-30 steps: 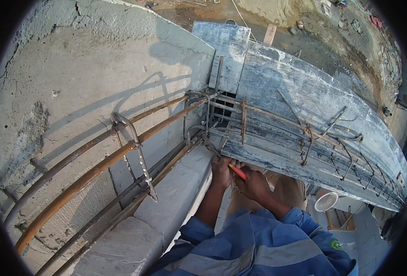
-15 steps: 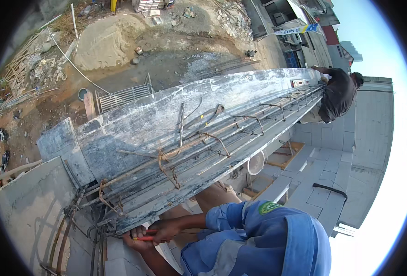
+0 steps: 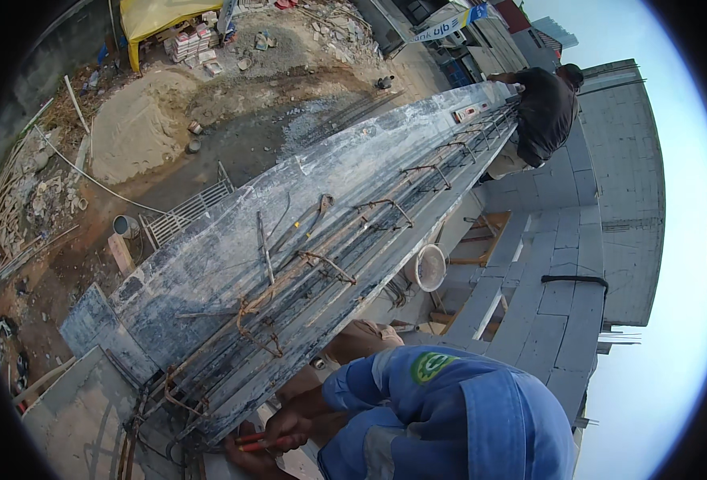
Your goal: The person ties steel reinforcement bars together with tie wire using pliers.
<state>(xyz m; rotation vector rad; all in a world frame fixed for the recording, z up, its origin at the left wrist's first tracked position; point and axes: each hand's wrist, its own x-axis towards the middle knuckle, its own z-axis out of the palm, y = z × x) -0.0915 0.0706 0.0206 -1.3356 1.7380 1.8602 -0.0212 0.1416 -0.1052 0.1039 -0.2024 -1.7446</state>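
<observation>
While the right hand (image 3: 288, 430) is gripping the red-handled tool (image 3: 251, 446) down at the near corner of the formwork, the left hand (image 3: 249, 462) is sitting right up by the tool's front end, and I honestly can't tell whether it's grasping anything or just resting there. It's looking like pliers or pincers to me, but the working end is hiding, so don't quote me. I'm guessing it's behaving like any stiff metal hand tool: not too heavy, not fragile, with smooth grips that could be getting slippery under dust or sweat. I'd be taking hold well back on the handles, keeping fingers away from the pivot. As for clutter, the near plank (image 3: 321, 324) is running just beside the hands and crowding them, and rusty bars (image 3: 139, 420) are bunching up at that corner by the concrete wall (image 3: 65, 416). The rebar cage (image 3: 333, 238) is stretching off between the plank and the big grey panel (image 3: 217, 256), with its stirrups poking up. A white bucket (image 3: 430, 268) is sitting beyond the plank, and a co-worker (image 3: 539, 112) is leaning over the far end.
</observation>
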